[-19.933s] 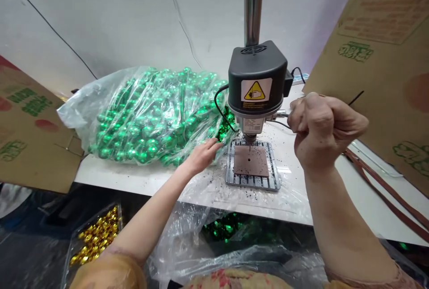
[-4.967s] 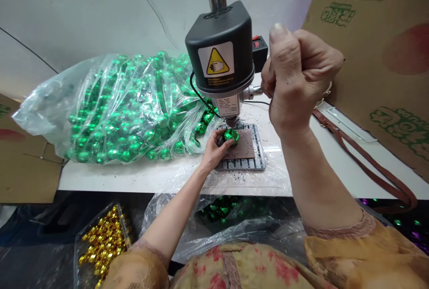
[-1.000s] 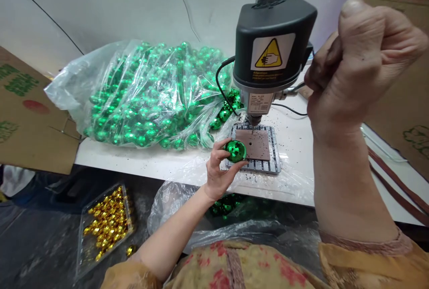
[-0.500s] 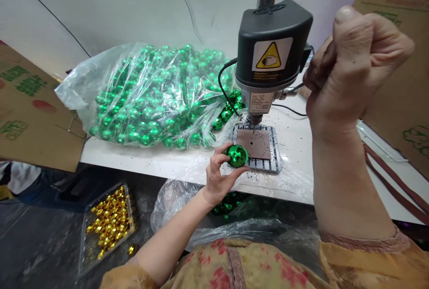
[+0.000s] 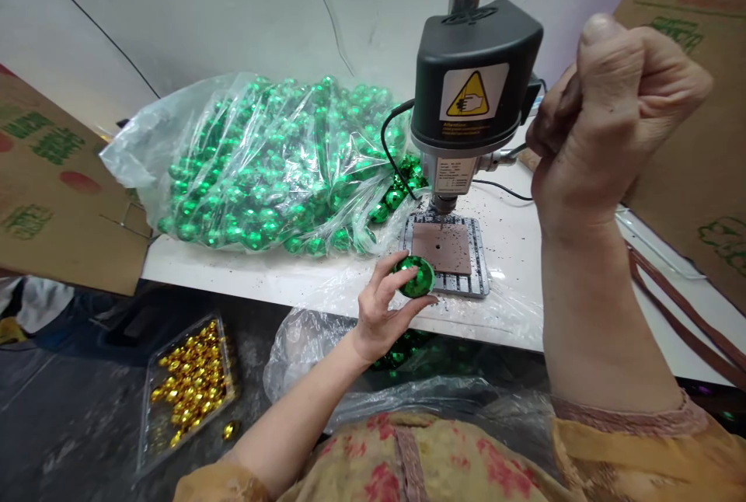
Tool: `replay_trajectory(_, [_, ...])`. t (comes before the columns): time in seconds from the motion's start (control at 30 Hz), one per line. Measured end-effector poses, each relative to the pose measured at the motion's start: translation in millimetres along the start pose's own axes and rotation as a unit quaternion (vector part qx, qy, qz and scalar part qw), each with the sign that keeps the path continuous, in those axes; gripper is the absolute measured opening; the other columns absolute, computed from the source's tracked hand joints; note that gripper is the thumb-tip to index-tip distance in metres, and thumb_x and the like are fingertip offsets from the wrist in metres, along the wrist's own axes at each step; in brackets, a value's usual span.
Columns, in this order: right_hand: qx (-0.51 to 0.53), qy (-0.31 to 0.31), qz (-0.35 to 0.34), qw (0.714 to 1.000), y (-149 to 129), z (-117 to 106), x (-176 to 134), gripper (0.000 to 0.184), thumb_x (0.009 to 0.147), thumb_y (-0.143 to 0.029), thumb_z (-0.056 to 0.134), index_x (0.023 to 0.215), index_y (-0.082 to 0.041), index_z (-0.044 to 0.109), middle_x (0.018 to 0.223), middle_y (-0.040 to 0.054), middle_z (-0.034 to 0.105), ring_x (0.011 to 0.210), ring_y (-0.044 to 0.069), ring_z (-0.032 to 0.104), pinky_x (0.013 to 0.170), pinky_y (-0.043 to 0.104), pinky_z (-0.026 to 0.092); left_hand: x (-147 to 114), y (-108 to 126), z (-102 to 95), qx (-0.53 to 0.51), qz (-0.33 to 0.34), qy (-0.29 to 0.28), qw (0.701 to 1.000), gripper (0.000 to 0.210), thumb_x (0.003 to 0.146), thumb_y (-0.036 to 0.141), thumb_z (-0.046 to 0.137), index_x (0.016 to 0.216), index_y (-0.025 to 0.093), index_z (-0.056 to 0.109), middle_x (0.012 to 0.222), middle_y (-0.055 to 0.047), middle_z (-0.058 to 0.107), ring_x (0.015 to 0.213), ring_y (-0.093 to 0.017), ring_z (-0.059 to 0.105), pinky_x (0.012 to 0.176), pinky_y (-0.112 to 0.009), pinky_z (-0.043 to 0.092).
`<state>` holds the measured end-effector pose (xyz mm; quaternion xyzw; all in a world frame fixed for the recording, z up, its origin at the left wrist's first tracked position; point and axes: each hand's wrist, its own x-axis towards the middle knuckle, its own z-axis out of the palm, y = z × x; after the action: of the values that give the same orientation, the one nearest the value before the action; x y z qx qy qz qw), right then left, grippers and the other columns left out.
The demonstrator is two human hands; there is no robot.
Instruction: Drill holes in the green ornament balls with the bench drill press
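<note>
My left hand (image 5: 385,304) pinches a shiny green faceted ball (image 5: 420,278) between thumb and fingers, at the front left corner of the slotted metal base (image 5: 479,269). A brown board (image 5: 454,253) with a small dark hole lies on that base. Above it stands a small black drill press (image 5: 475,82) with a hand warning sticker; its chuck (image 5: 444,203) points down over the board. My right hand (image 5: 611,113) is closed around the end of the press's feed lever (image 5: 516,152), right of the motor housing; the fingers hide the lever's grip.
A clear plastic bag (image 5: 280,168) full of green balls lies on the white table (image 5: 233,273). Below the table edge hangs another plastic bag (image 5: 297,346) with green balls. A clear tray (image 5: 145,409) of gold balls sits on the floor. Cardboard boxes (image 5: 75,214) flank both sides. Dark shavings surround the base.
The green ball has turned in my left hand, and a finger now lies across its face. My right hand stays on the lever, almost unmoved.
</note>
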<state>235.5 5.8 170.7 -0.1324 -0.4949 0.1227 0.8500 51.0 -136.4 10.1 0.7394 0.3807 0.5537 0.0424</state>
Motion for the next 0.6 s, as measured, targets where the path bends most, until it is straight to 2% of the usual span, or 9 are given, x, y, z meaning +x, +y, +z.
replay_trajectory(0.1, [-0.008,-0.005,0.006,1.0,-2.1,-0.6,-1.7,0.061,0.078,-0.052,0.079,0.047,-0.024,0.034,0.038,-0.0073,0.028,0.031,0.008,0.026,0.036,0.032,0.013,-10.7,3.2,-6.2,-0.005,0.013,-0.028,1.0,0.046,0.087,0.032,0.081,0.125,0.026,0.054,0.131,-0.014,0.067,0.119,-0.026,0.071,0.092,-0.04,0.063])
replay_trajectory(0.17, [-0.019,-0.006,0.014,1.0,-4.8,-1.0,-3.6,0.058,0.083,-0.045,0.076,0.049,-0.024,0.034,0.039,-0.0074,0.029,0.032,0.008,0.026,0.037,0.032,0.014,-26.6,5.4,-13.5,-0.028,0.019,-0.088,0.995,0.049,0.086,0.037,0.081,0.124,0.026,0.053,0.128,-0.015,0.069,0.117,-0.026,0.072,0.087,-0.036,0.064])
replay_trajectory(0.23, [-0.036,-0.006,0.021,0.999,-7.1,-1.8,-5.5,0.056,0.087,-0.041,0.073,0.05,-0.022,0.035,0.039,-0.0075,0.031,0.033,0.006,0.028,0.038,0.029,0.016,-47.1,7.3,-23.3,-0.011,0.046,-0.215,0.975,0.044,0.086,0.04,0.079,0.121,0.025,0.056,0.128,-0.016,0.07,0.11,-0.027,0.075,0.082,-0.034,0.064])
replay_trajectory(0.33, [-0.042,-0.007,0.025,0.999,-8.2,-3.0,-7.3,0.057,0.086,-0.044,0.073,0.049,-0.02,0.037,0.039,-0.0075,0.034,0.033,0.004,0.03,0.038,0.026,0.018,-75.4,9.2,-39.2,0.1,0.088,-0.424,0.896,0.036,0.086,0.033,0.077,0.118,0.023,0.062,0.135,-0.017,0.069,0.109,-0.032,0.075,0.088,-0.041,0.063])
replay_trajectory(0.37, [-0.036,-0.004,0.023,0.999,-8.0,-3.2,-7.5,0.058,0.084,-0.046,0.074,0.048,-0.02,0.037,0.039,-0.0076,0.033,0.032,0.004,0.03,0.037,0.025,0.017,-80.9,9.1,-43.4,0.124,0.089,-0.463,0.873,0.036,0.087,0.033,0.077,0.119,0.023,0.063,0.138,-0.017,0.067,0.112,-0.034,0.074,0.092,-0.044,0.062])
replay_trajectory(0.4, [-0.031,-0.002,0.025,0.999,-7.7,-3.2,-7.6,0.058,0.084,-0.046,0.075,0.048,-0.02,0.037,0.039,-0.0077,0.033,0.032,0.004,0.03,0.036,0.025,0.017,-83.4,8.3,-46.5,0.127,0.08,-0.48,0.865,0.037,0.088,0.035,0.076,0.121,0.023,0.063,0.139,-0.016,0.067,0.114,-0.034,0.073,0.095,-0.044,0.06])
replay_trajectory(0.47, [-0.023,0.0,0.029,0.999,-6.9,-2.9,-7.4,0.056,0.084,-0.043,0.075,0.049,-0.02,0.039,0.039,-0.0079,0.033,0.032,0.004,0.03,0.035,0.026,0.017,-76.7,2.8,-48.7,0.078,0.047,-0.439,0.894,0.035,0.093,0.037,0.07,0.125,0.025,0.062,0.134,-0.013,0.07,0.115,-0.028,0.073,0.096,-0.039,0.06])
replay_trajectory(0.53, [-0.023,0.004,0.027,0.999,-6.2,-2.2,-7.1,0.054,0.086,-0.039,0.075,0.049,-0.02,0.039,0.04,-0.0079,0.033,0.032,0.005,0.031,0.035,0.026,0.016,-53.5,-10.8,-44.9,0.022,0.012,-0.33,0.944,0.031,0.098,0.03,0.062,0.129,0.026,0.06,0.125,-0.01,0.074,0.111,-0.023,0.074,0.093,-0.034,0.06])
replay_trajectory(0.6, [-0.024,0.008,0.015,1.0,-5.7,-1.6,-6.9,0.056,0.086,-0.039,0.075,0.048,-0.021,0.037,0.039,-0.0079,0.032,0.031,0.005,0.029,0.035,0.027,0.015,-16.9,-34.9,-35.2,0.025,-0.023,-0.211,0.977,0.03,0.098,0.02,0.056,0.128,0.024,0.059,0.117,-0.01,0.074,0.111,-0.022,0.073,0.096,-0.036,0.059])
